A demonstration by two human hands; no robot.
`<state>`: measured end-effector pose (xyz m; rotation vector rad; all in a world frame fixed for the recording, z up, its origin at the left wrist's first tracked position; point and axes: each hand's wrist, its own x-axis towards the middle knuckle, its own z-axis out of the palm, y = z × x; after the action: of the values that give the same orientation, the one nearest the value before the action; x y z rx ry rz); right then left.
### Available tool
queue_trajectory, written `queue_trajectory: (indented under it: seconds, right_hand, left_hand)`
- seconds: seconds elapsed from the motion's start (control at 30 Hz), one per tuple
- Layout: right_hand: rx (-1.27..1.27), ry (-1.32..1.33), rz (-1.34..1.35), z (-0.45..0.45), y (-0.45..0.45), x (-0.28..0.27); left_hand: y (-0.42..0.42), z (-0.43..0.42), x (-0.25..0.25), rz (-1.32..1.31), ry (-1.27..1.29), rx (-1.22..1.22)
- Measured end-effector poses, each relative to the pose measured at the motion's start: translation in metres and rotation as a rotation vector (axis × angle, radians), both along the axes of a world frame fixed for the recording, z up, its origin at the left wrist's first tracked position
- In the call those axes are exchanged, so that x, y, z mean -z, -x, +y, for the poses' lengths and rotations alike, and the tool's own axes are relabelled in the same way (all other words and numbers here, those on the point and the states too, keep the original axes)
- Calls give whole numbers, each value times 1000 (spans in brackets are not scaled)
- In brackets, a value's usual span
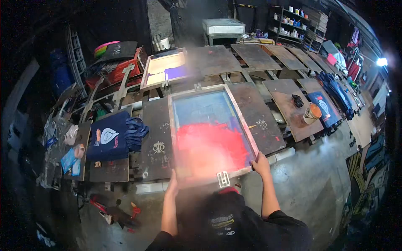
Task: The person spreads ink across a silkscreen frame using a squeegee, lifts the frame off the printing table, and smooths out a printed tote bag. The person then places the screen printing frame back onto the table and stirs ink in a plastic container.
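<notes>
A wooden screen-printing frame (244,121) lies tilted lengthwise over the dark boards in front of me. Its mesh is bluish at the far end and covered with red-pink ink on the near half. A metal bracket (223,179) sits on its near edge. At the near left corner, my left hand (172,184) is closed on the frame's side, its fingers partly hidden. My right hand (261,164) grips the right side close to the near corner. Haze blurs the lower left part of the frame.
Navy bags with a white drop print (109,136) lie at left, another (323,106) at right. An ink tub (312,113) stands on a board. A second screen (164,69) with purple ink rests behind. Shelves (292,25) hold bottles; a red object (100,203) is on the floor.
</notes>
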<state>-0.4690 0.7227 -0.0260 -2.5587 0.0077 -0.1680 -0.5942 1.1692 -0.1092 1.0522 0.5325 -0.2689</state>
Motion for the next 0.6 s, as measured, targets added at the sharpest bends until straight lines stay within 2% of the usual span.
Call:
queue_trajectory:
  seconds: [0.1, 0.13, 0.17, 0.23, 0.27, 0.3, 0.33, 0.4, 0.43, 0.5, 0.6]
  right_hand:
    - [39, 15, 139, 9, 6, -16]
    - [39, 2, 101, 6, 5, -6]
    - [41, 11, 98, 5, 6, -4]
    - [37, 54, 284, 6, 5, -2]
    - [40, 57, 134, 4, 7, 18]
    - [41, 63, 129, 6, 9, 19]
    - [40, 99, 65, 9, 11, 22]
    - [2, 186, -68, 10, 16, 27]
    - [17, 199, -60, 10, 18, 28]
    - [17, 199, -23, 10, 18, 26]
    - [32, 154, 42, 8, 21, 16]
  left_hand:
    - [3, -6, -10, -22, -62, -95]
    - [4, -7, -15, -27, -54, -92]
    - [7, -6, -19, -3, 15, -111]
    - [10, -16, -46, 14, 89, -129]
    - [9, -34, -81, -44, -12, -268]
    - [6, -43, -101, -101, -112, -408]
    - [0, -41, -96, -101, -105, -406]
    - [-12, -35, -80, -225, -240, -573]
    - [-14, -36, -84, -217, -228, -557]
    - [-20, -44, -98, -359, -524, -622]
    - [-35, -62, -96, -452, -616, -656]
